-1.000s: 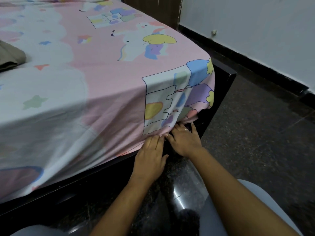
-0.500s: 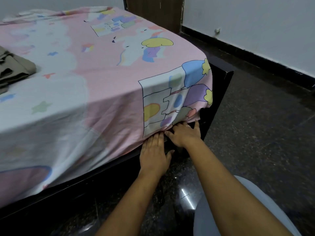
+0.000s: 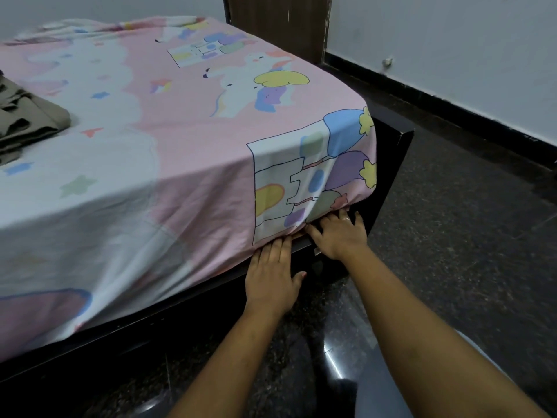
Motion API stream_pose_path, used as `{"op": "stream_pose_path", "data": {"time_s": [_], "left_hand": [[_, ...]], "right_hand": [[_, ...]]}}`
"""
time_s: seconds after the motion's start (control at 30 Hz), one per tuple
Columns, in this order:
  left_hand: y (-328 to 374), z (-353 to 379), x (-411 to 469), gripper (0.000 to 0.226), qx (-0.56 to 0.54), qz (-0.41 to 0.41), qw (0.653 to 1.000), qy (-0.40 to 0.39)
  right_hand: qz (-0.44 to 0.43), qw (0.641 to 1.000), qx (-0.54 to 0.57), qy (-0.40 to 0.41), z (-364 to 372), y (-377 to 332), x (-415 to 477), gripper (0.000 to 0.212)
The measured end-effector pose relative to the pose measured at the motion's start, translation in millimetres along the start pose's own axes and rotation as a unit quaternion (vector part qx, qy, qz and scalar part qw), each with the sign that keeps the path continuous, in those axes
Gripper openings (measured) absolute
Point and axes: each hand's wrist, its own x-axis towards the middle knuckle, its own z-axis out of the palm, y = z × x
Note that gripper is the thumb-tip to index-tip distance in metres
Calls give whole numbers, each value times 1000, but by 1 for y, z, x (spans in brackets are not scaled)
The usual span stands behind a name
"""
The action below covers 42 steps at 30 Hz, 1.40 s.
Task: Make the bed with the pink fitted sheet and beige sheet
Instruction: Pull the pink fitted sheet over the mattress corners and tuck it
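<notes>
You are working at the near corner of the bed, where the pink fitted sheet [image 3: 187,152] with the cartoon print is lying stretched over the mattress and hanging down over its side. Below it the dark bed frame [image 3: 180,324] is showing along the edge and at the corner. The beige sheet [image 3: 27,119] is lying folded on top of the pink one at the far left, well apart from your hands, so I am judging that its turn is not yet coming.

The step in hand seems to be the tucking of the corner hem. Your left hand [image 3: 271,276] is lying flat against the frame with straight fingers [image 3: 278,245] touching the lower hem, and it is grasping nothing. Your right hand [image 3: 339,233], just beside it and nearer the corner, is spreading its fingers; their tips are going under the hem, so they are partly hidden, but it is not pinching any fabric as far as it shows. A ring [image 3: 346,219] is sitting on one finger.

The next move is calling for a push of the hem under the mattress all around this corner, and only then for the beige sheet.
</notes>
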Motion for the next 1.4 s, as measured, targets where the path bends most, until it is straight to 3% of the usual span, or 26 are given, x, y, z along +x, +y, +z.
{"op": "stream_pose_path", "data": {"time_s": [0.2,0.37,0.5,0.63,0.83,0.93,1.0,1.1,1.27,1.4], "left_hand": [[2,-6,3,76,-1,-1,1000,-30],[2,-13,1,77,-9,1,998,-56],[-12,-24,-11,71,-48,27,997,-56],[-44,-37,-34,57,-86,9,996,-14],[-117,-56,-84,55,-56,-76,994,60],[-139,-70,-97,46,-56,-117,991,39],[-147,-85,-101,32,-82,-151,985,9],[-163,-105,-115,27,-73,-220,972,-35],[-202,-123,-167,46,-17,-306,948,-81],[-200,-115,-170,65,-26,-283,956,-75]], "right_hand": [[-54,998,-43,7,-14,13,11,67],[-75,997,-5,6,-17,15,5,65],[-51,996,-24,-66,-22,5,4,66],[-2,987,-86,-135,-30,-25,-10,70],[-66,976,-137,-153,-38,-99,-55,59],[-163,967,-135,-141,-42,-135,-83,47],[-265,954,-68,-127,-34,-168,-104,49],[-363,928,-20,-78,-10,-212,-126,50],[-397,917,-8,26,23,-234,-125,50],[-415,904,-19,100,42,-239,-124,52]]}}
